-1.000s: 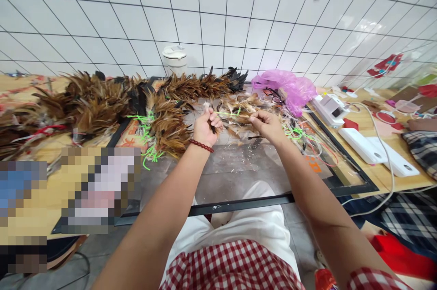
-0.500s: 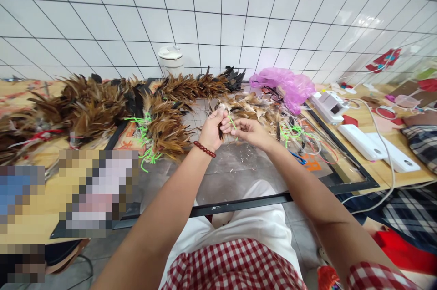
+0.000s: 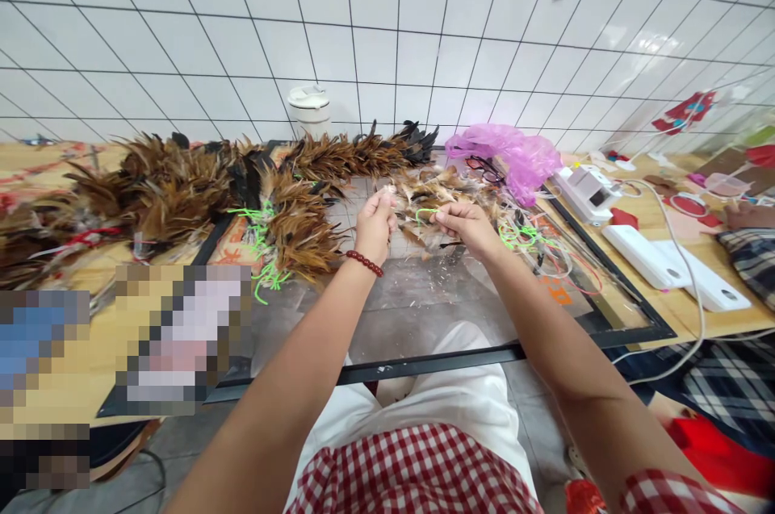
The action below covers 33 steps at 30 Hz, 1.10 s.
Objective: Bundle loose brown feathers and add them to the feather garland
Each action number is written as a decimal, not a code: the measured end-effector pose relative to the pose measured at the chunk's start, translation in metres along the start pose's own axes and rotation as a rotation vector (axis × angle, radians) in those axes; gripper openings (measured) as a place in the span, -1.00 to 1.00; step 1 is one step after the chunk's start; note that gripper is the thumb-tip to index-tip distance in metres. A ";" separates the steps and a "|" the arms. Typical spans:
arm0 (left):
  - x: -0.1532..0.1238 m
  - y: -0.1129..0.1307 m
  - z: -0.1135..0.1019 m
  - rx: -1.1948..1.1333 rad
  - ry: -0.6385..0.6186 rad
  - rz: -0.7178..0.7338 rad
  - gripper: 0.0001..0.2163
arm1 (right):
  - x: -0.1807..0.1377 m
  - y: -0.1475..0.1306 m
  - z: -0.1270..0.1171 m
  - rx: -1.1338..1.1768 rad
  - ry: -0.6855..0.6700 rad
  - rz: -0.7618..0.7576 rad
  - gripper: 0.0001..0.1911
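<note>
My left hand [image 3: 375, 225], with a red bead bracelet on the wrist, is closed around a small bundle of brown feathers above a glass-topped table [image 3: 417, 312]. My right hand [image 3: 463, 225] pinches a bright green string [image 3: 424, 213] that runs toward the bundle. The two hands are a short way apart, over a loose pile of feathers [image 3: 433, 191]. Tied brown and black feather bundles [image 3: 303, 219] with green string lie to the left.
A white lidded cup [image 3: 309, 108] stands by the tiled wall. A pink plastic bag [image 3: 508, 155], glasses, white devices [image 3: 659, 260] and cables lie to the right. Another person's hand [image 3: 747, 215] rests at the far right edge. Blurred patches cover the left tabletop.
Half a second ago my hands were touching; now my right hand has pulled away to the right with the green string. The left hand stays closed on the feathers.
</note>
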State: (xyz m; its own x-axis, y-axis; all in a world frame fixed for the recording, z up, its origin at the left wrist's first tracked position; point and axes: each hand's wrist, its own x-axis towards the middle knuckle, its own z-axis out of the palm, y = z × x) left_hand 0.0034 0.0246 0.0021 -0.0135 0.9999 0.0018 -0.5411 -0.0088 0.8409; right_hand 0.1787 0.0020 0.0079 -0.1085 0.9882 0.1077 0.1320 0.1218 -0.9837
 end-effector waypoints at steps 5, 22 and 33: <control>-0.013 -0.003 0.008 0.205 -0.267 -0.011 -0.91 | -0.001 0.002 0.003 -0.069 0.003 -0.029 -0.70; -0.004 -0.019 0.004 0.021 -0.044 -0.123 -0.77 | -0.097 -0.040 -0.080 -1.475 -0.080 0.197 -0.77; 0.001 -0.029 -0.004 -0.029 -0.101 -0.093 -0.77 | -0.092 -0.030 -0.030 -0.950 0.182 -0.120 -0.82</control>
State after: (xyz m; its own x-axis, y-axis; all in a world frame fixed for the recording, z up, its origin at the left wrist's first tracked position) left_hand 0.0152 0.0255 -0.0242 0.1214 0.9924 -0.0198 -0.5606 0.0851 0.8237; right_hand 0.2142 -0.0902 0.0319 -0.0294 0.9538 0.2989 0.8782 0.1675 -0.4481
